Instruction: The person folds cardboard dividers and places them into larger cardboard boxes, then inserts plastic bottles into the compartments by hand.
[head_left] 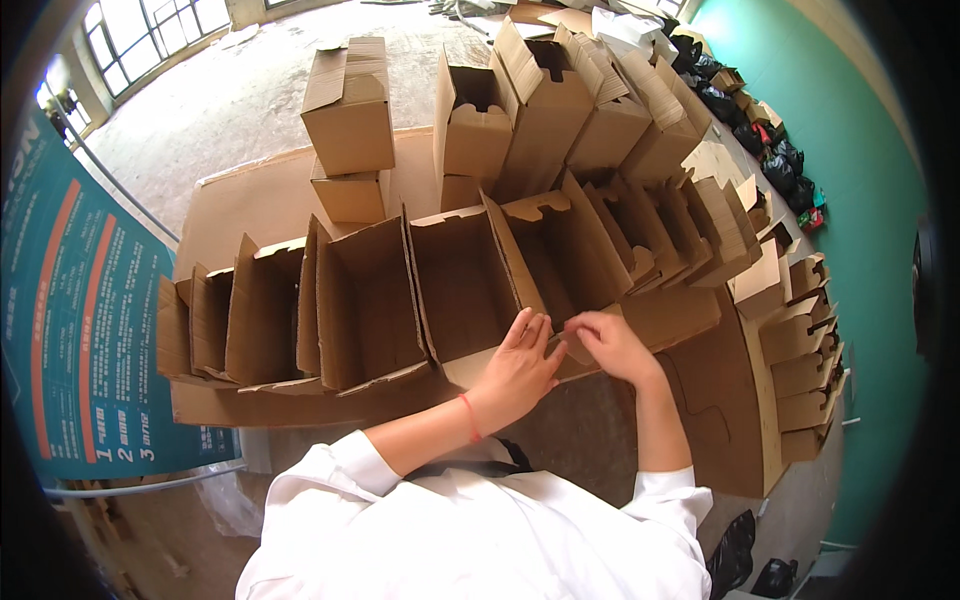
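Open cardboard boxes stand in a row across the table in front of me. My left hand (515,375) lies with its fingers stretched out against the near side of one open cardboard box (455,270), close to its corner. Just right of it, my right hand (612,347) has its fingers curled in a pinch at the near edge of the neighbouring open box (548,235). Whatever sits between those fingertips is too small to make out. Further left along the row is another deep open box (368,300).
Several tall boxes (545,100) stand behind the row, beside two stacked boxes (350,110). A cardboard sheet (270,190) covers the table. More boxes (800,335) line the right side. A teal banner (90,300) stands left; black bags (780,170) lie along the green wall.
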